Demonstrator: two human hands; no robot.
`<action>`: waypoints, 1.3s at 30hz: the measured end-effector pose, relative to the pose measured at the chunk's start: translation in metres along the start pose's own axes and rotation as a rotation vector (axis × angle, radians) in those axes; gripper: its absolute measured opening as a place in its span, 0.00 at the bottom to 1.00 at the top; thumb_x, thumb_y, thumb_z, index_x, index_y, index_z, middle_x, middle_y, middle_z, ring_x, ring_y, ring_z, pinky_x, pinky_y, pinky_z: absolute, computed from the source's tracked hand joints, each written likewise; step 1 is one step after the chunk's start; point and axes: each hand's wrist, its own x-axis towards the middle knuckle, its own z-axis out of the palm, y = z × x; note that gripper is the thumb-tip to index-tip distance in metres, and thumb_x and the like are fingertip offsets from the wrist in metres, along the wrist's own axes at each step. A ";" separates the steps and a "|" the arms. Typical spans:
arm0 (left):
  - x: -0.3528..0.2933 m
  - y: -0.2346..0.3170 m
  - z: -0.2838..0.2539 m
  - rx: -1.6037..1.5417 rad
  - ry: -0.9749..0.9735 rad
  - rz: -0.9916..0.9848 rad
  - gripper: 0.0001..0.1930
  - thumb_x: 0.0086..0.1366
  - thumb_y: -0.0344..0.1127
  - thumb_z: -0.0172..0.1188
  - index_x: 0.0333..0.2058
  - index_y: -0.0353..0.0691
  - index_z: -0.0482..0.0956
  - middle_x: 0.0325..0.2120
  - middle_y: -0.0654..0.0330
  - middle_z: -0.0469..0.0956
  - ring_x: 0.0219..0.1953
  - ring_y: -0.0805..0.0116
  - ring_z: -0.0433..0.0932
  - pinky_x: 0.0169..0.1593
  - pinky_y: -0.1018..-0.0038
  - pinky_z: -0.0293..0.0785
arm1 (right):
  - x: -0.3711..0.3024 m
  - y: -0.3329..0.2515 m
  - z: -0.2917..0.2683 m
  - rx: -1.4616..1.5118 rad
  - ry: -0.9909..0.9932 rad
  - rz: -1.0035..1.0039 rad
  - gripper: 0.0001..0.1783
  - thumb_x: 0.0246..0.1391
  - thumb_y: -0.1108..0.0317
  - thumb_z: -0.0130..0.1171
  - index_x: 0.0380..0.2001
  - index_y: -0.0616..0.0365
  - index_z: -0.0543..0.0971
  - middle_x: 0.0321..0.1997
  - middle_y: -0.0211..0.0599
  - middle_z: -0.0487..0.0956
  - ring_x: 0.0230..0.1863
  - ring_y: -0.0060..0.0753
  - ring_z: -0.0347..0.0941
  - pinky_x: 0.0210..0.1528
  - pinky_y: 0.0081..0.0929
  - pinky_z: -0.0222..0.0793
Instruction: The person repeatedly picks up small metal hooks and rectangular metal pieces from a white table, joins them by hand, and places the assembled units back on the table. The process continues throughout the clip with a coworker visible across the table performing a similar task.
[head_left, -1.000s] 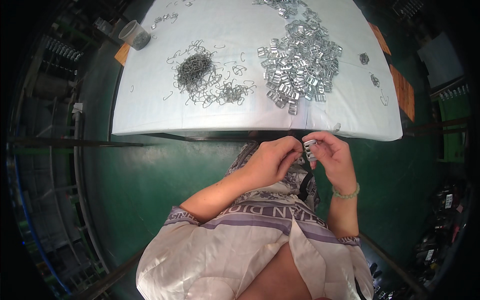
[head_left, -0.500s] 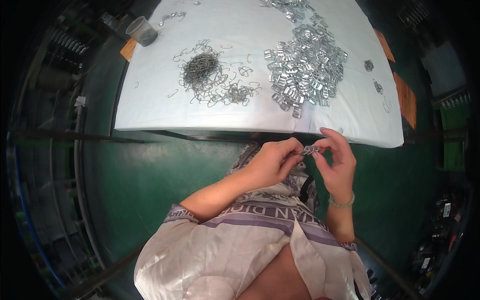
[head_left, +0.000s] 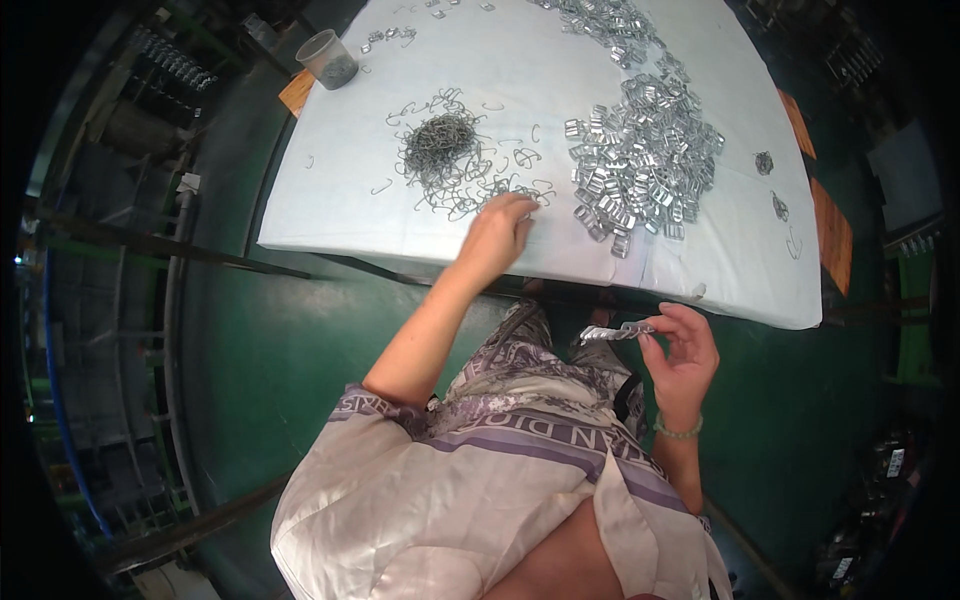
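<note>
My left hand [head_left: 497, 235] reaches over the table's near edge, its fingers bent down onto the near fringe of the heap of thin bent wire hooks [head_left: 440, 145]. Its fingertips look drawn together, but whatever lies between them is hidden. Off the table's edge, in front of my lap, my right hand [head_left: 683, 352] pinches a shiny silver ridged metal buckle piece [head_left: 610, 332] between thumb and forefinger. The piece sticks out to the left. Beyond, a large heap of similar silver metal buckles [head_left: 650, 150] covers the right half of the table.
A white cloth covers the table [head_left: 350, 215]. A clear plastic cup [head_left: 328, 60] with small dark pieces stands at its far left corner. Small wire clusters [head_left: 781, 206] lie along the right side. Racks of metal parts [head_left: 175, 60] stand to the left.
My left hand has let go of the metal buckle piece and moved forward and left to the wire hooks. My right hand keeps the piece, slightly lower. The view has shifted a little.
</note>
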 end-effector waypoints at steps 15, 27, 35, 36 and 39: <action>0.098 -0.079 0.025 0.410 -0.171 0.021 0.05 0.53 0.29 0.56 0.26 0.38 0.81 0.28 0.53 0.78 0.32 0.54 0.78 0.37 0.64 0.75 | -0.001 -0.001 -0.002 0.009 0.021 0.031 0.21 0.43 0.88 0.59 0.44 0.68 0.73 0.38 0.39 0.78 0.39 0.23 0.75 0.43 0.19 0.70; 0.123 -0.083 0.037 0.569 -0.390 -0.065 0.07 0.52 0.35 0.58 0.22 0.40 0.81 0.24 0.51 0.79 0.29 0.55 0.80 0.35 0.64 0.76 | -0.005 -0.002 -0.007 -0.034 0.091 0.055 0.20 0.44 0.86 0.59 0.44 0.67 0.74 0.36 0.36 0.79 0.37 0.21 0.75 0.41 0.17 0.71; 0.118 -0.074 0.035 0.660 -0.383 0.010 0.06 0.52 0.30 0.55 0.22 0.36 0.80 0.25 0.51 0.80 0.29 0.55 0.80 0.36 0.63 0.76 | -0.002 0.002 -0.001 -0.042 0.097 0.062 0.19 0.44 0.85 0.60 0.43 0.66 0.75 0.34 0.35 0.79 0.36 0.19 0.75 0.39 0.17 0.71; 0.121 -0.071 0.034 0.679 -0.405 0.050 0.07 0.53 0.31 0.55 0.22 0.35 0.80 0.26 0.51 0.80 0.29 0.55 0.80 0.36 0.63 0.76 | -0.001 0.003 0.001 -0.039 0.098 0.054 0.19 0.44 0.85 0.60 0.43 0.66 0.75 0.34 0.35 0.79 0.35 0.19 0.75 0.39 0.17 0.71; 0.124 -0.069 0.036 0.705 -0.440 0.100 0.08 0.54 0.33 0.56 0.23 0.34 0.80 0.26 0.51 0.80 0.30 0.54 0.80 0.35 0.64 0.76 | 0.001 0.002 0.003 -0.060 0.099 0.041 0.19 0.44 0.85 0.60 0.42 0.66 0.75 0.33 0.35 0.80 0.35 0.19 0.75 0.39 0.17 0.71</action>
